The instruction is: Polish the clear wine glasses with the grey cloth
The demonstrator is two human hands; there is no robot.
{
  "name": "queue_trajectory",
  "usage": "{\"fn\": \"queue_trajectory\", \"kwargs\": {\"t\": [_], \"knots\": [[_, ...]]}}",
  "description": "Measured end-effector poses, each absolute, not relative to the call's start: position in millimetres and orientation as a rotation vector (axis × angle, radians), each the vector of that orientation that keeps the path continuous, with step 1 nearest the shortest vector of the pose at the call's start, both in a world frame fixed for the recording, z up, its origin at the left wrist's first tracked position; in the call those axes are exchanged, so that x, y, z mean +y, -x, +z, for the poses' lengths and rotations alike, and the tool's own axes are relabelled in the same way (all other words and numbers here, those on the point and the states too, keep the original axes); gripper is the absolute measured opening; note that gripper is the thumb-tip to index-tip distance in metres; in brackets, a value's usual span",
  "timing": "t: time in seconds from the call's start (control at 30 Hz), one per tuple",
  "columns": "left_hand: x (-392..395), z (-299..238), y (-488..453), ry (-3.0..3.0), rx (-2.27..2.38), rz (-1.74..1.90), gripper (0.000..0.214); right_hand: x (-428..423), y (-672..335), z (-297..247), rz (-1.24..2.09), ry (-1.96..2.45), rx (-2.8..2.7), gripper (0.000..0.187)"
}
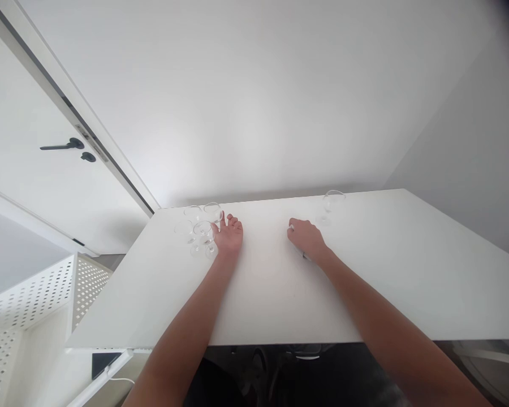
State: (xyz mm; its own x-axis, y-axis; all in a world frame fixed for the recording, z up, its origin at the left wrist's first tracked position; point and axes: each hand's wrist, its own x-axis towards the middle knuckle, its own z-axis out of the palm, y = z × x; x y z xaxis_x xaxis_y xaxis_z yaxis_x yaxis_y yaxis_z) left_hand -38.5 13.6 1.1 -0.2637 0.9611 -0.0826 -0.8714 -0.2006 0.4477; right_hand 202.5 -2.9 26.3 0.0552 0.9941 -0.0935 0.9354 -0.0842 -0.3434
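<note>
Several clear stemmed glasses stand close together on the left part of the white table. Beside this group is my left hand, palm partly turned up and fingers spread. Its thumb and forefinger are by the nearest glasses; whether they touch the glass I cannot tell. My right hand is closed near the table's middle. A small whitish bit shows at its fingertips and a dark bit under the wrist side, but what it holds is mostly hidden. Behind it to the right stands a single clear stemmed glass.
The white table runs back to a pale wall. To the left are a door with a black handle and a white perforated panel. Dark shapes show below the table's front edge.
</note>
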Motion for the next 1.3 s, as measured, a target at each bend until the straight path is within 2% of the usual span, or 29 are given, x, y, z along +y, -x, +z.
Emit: {"fn": "queue_trajectory", "kwargs": {"t": [0.3, 0.43, 0.57, 0.77, 0.97, 1.2, 1.3], "knots": [[15, -1, 39, -0.252, 0.439, 1.758, 0.032, -1, -203, 25, 0.491, 2.130, -1.977, 0.024], [14, 3, 30, -0.273, 0.492, 1.624, 0.024, -2, -201, 26, 0.434, 2.081, -1.904, 0.023], [10, 8, 15, -0.526, 0.655, 1.468, 0.028, -3, -203, 26, 0.299, 1.821, -1.616, 0.026], [0, 9, 1, -0.959, 0.721, 1.313, 0.039, 1, -196, 11, 0.710, 1.406, -1.145, 0.021], [-1, 5, -1, -1.153, 0.796, 1.401, 0.037, -1, -180, 8, 1.177, 1.066, -0.957, 0.042], [2, 4, 2, -1.089, 0.807, 1.492, 0.039, -12, -179, 18, 1.275, 0.950, -1.095, 0.047], [1, 5, 2, -1.086, 0.812, 1.454, 0.043, -18, -180, 21, 1.221, 0.947, -1.344, 0.058]]}}
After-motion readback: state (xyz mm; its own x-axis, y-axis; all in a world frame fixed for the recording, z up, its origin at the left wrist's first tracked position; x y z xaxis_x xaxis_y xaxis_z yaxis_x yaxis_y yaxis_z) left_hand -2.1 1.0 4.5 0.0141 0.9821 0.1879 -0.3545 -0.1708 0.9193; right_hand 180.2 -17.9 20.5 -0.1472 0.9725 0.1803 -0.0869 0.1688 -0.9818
